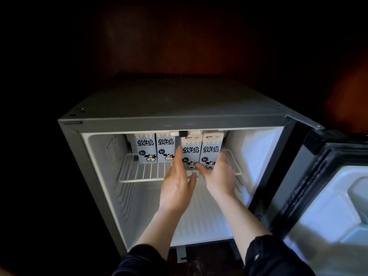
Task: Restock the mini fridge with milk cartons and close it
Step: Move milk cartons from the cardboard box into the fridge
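Left hand (177,181) and right hand (220,176) flank upright cartons (191,151), fronts facing out

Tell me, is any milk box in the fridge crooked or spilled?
Nothing is spilled or tipped over. The left pair of cartons stands further back on the wire shelf. The right pair, between the left hand and right hand, sits further forward.
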The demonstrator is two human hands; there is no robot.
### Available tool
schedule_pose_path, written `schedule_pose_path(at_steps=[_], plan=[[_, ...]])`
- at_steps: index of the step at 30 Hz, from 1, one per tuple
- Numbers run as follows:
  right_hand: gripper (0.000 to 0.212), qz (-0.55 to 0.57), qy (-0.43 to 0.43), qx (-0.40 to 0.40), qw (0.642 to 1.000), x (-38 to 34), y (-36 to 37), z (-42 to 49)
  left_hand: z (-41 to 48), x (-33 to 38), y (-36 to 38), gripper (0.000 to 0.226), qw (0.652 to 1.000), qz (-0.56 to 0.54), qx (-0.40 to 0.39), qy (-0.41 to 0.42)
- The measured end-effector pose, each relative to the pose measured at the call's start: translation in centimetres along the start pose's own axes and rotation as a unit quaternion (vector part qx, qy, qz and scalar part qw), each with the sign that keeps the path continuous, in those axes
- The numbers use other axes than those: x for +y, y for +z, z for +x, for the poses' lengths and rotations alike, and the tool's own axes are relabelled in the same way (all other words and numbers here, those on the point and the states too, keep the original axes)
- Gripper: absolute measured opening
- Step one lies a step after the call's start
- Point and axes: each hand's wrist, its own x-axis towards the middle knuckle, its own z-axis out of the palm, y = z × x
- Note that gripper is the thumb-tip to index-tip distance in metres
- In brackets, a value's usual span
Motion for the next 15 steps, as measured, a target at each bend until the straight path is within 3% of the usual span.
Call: schedule_pose_path(at_steps=[15], plan=[[0.053, -0.085, -0.006, -0.012, 0.996, -0.4, 2.1, 1.9, 0.0, -1.8, -1.1, 0.053, 0.991, 0.12, -0.051, -0.004]])
